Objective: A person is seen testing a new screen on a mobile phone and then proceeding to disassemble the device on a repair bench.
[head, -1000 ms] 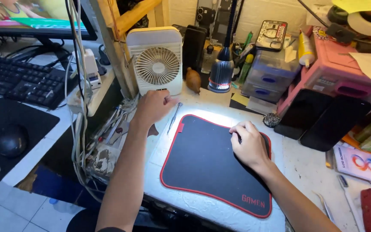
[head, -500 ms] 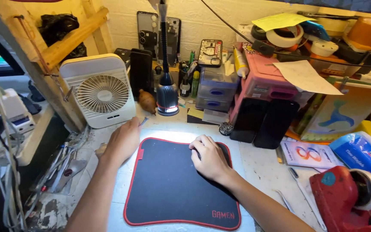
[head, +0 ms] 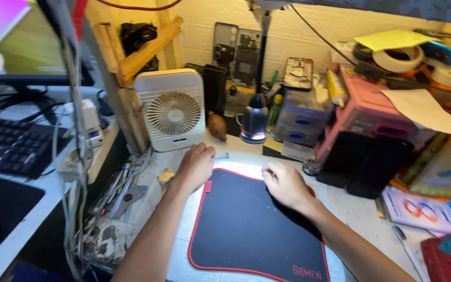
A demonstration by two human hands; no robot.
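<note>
Both hands now nearer the fan: left hand (head: 195, 166) fingers curled beside small tool (head: 221, 155), right hand (head: 284, 184) loosely curled on black mat (head: 246, 230).

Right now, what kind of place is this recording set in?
Probably a small phone-repair bench. Opened phone backs lean on the wall, small parts drawers and tape rolls crowd the desk, and both hands rest on a black work mat under a lamp.

A cramped phone-repair workshop: opened phone backs (head: 236, 52) lean on the brick wall, hand tools (head: 123, 190) lie on the table (head: 356, 214), beside parts drawers (head: 303, 119) and tape rolls (head: 403, 58).
</note>
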